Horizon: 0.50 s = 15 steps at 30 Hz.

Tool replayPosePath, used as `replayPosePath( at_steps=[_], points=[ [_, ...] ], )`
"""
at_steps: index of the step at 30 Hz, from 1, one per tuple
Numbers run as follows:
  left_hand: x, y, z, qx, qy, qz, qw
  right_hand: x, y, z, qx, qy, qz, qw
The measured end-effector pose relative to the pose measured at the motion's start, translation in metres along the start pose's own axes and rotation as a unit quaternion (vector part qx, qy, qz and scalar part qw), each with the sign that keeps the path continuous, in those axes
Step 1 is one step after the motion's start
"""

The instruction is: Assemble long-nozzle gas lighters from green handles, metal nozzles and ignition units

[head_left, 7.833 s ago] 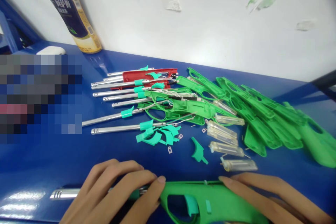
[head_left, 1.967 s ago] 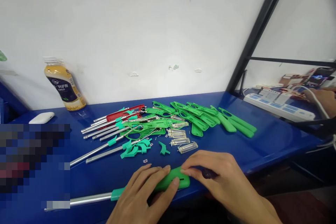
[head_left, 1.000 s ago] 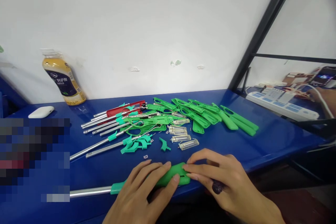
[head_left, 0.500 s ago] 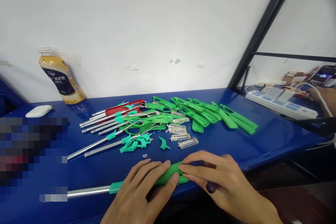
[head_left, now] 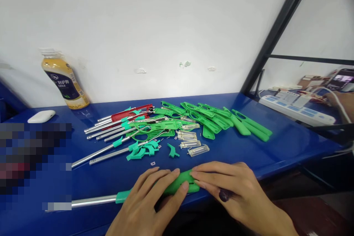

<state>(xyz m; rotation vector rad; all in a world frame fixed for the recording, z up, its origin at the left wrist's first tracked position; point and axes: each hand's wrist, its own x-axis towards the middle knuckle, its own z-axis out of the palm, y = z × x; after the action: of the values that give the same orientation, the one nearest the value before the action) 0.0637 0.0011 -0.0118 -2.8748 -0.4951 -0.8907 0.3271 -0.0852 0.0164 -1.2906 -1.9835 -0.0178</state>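
A green lighter handle (head_left: 177, 183) lies at the table's front edge, its silver tube (head_left: 94, 201) pointing left with a teal collar near my wrist. My left hand (head_left: 152, 199) is wrapped over the handle, thumb in front and fingers behind. My right hand (head_left: 232, 188) pinches the handle's right end, its fingertips on the green plastic. A small slot shows near that end. Beyond my hands lie teal triggers (head_left: 151, 149), clear fuel tanks (head_left: 199, 150) and a loose teal trigger (head_left: 173, 151).
Silver tubes (head_left: 110, 155), green shells (head_left: 207, 118) and a red shell (head_left: 127, 115) are piled farther back. A yellow bottle (head_left: 65, 81) and white case (head_left: 41, 116) stand left. A power strip (head_left: 298, 110) and another person's hand (head_left: 343, 103) are at right.
My right fingers have shifted slightly at the handle's right end, so more of that end and its slot show. My left hand holds its place.
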Motion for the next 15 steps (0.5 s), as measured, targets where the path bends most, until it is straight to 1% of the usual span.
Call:
replayPosePath(
  at_steps=[6, 11, 15],
  points=[
    [0.0003, -0.0036, -0.0017, 0.005, -0.007, 0.027, 1.000, -0.0017, 0.0007, -0.0001, 0.006, -0.005, 0.003, 1.000],
    [0.0011, -0.0001, -0.0023, -0.009, -0.002, 0.006, 1.000, -0.0014, -0.0015, -0.0011, 0.001, -0.015, 0.018, 1.000],
    [0.0009, -0.0013, -0.0012, -0.006, -0.001, 0.007, 1.000, -0.0016, -0.0045, -0.0012, -0.005, -0.020, 0.034, 0.999]
  ],
)
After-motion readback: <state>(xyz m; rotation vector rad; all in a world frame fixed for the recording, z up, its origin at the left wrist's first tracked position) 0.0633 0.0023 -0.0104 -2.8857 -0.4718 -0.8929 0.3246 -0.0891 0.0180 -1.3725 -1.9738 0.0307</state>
